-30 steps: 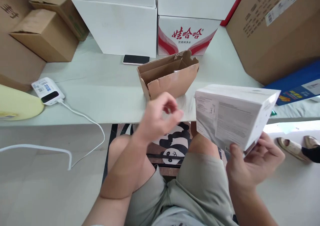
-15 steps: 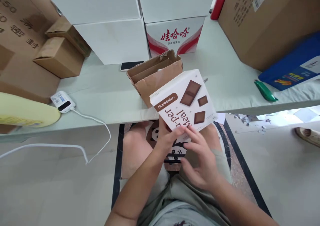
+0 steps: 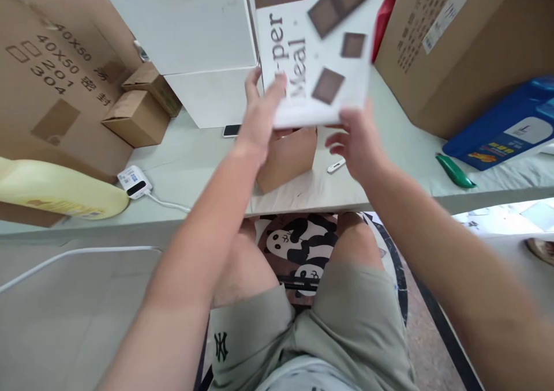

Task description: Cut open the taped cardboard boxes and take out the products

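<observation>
A white NutriMotion box [image 3: 314,45] printed with brown chocolate squares is held up above the table, its front facing me. My left hand [image 3: 259,111] grips its lower left edge, fingers wrapped on the box. My right hand [image 3: 357,140] is at its lower right corner, fingers curled and blurred by motion. Just under the box stands an open brown cardboard carton [image 3: 288,157] on the pale table [image 3: 208,166].
White boxes [image 3: 190,27] are stacked at the back, large brown cartons left [image 3: 52,74] and right [image 3: 459,51]. A power bank with cable [image 3: 135,183], a phone [image 3: 232,130], a green cutter [image 3: 454,170], a blue packet [image 3: 502,131] and a yellow object [image 3: 56,192] lie on the table.
The white box went from my right hand alone to both hands, turned front side up, and rose from my lap to above the brown carton.
</observation>
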Demonstrator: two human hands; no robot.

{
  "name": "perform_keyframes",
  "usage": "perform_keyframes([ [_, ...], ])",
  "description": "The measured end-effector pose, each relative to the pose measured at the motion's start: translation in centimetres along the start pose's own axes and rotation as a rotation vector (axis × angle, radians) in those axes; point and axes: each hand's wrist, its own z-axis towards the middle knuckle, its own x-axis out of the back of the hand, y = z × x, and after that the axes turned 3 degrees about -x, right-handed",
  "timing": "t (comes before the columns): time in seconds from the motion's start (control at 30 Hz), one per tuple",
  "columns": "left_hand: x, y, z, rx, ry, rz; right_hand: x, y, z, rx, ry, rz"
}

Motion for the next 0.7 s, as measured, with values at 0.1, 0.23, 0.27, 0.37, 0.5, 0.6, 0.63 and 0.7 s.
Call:
perform_keyframes([
  [0.1, 0.7, 0.9, 5.9, 0.319, 0.046, 0.042, -1.7, -1.5, 7.4, -0.256, -0.158, 0.197],
  [0.23, 1.6, 1.1, 5.1, 0.231, 0.043, 0.019, -1.8, 0.2, 8.9, -0.201, -0.151, 0.249],
  [0.27, 2.3, 0.8, 3.8, 0.12, 0.071, 0.038, -1.0, 1.4, 8.1, -0.129, -0.103, 0.248],
  [0.37, 6.4, -2.8, -0.9, -0.267, 0.275, 0.302, 3.3, 7.1, 4.6, 0.003, 0.069, 0.306],
  [0.5, 13.7, -12.8, -4.7, -0.357, 0.517, 0.522, 8.8, 15.2, 1.0, -0.239, 0.253, 0.27],
  [0.6, 16.1, -19.6, -5.7, -0.354, 0.476, 0.667, 10.4, 18.9, 0.3, -0.386, 0.273, 0.178],
  [0.63, 16.1, -21.1, -6.0, -0.357, 0.457, 0.69, 10.5, 19.5, 0.4, -0.422, 0.274, 0.159],
  [0.7, 15.5, -22.7, -6.5, -0.347, 0.43, 0.723, 10.5, 20.3, 1.2, -0.514, 0.305, 0.126],
])
